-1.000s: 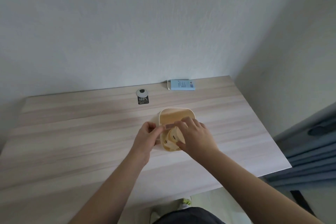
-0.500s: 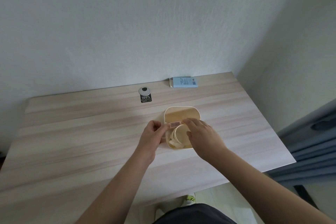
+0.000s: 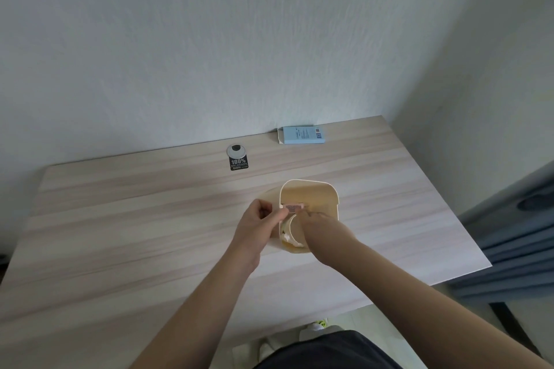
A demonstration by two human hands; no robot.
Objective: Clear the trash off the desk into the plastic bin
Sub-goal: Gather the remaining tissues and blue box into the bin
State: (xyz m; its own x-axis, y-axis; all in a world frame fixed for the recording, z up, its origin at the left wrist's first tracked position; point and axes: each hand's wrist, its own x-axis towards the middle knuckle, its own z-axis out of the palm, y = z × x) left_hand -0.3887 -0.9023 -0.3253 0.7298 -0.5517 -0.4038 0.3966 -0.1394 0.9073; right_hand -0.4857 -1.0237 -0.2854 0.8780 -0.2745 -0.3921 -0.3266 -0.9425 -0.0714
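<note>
A cream plastic bin (image 3: 311, 184) stands open-topped on the light wooden desk (image 3: 120, 219), right of centre. My left hand (image 3: 257, 225) pinches the bin's left rim. My right hand (image 3: 317, 222) reaches down inside the bin, its fingers blurred, closed over a beige paper cup (image 3: 289, 231) that lies tilted against the near wall. A small pink label (image 3: 293, 207) shows inside on the bin's left wall.
A light blue flat box (image 3: 301, 135) lies at the back of the desk against the wall. A round cable grommet (image 3: 236, 151) with a black sticker (image 3: 239, 163) sits back left of the bin. Blue-grey furniture (image 3: 509, 234) stands past the desk's right edge.
My right hand has gone from above the rim down into the bin with the cup. The left hand has stayed on the rim. The view has shifted slightly.
</note>
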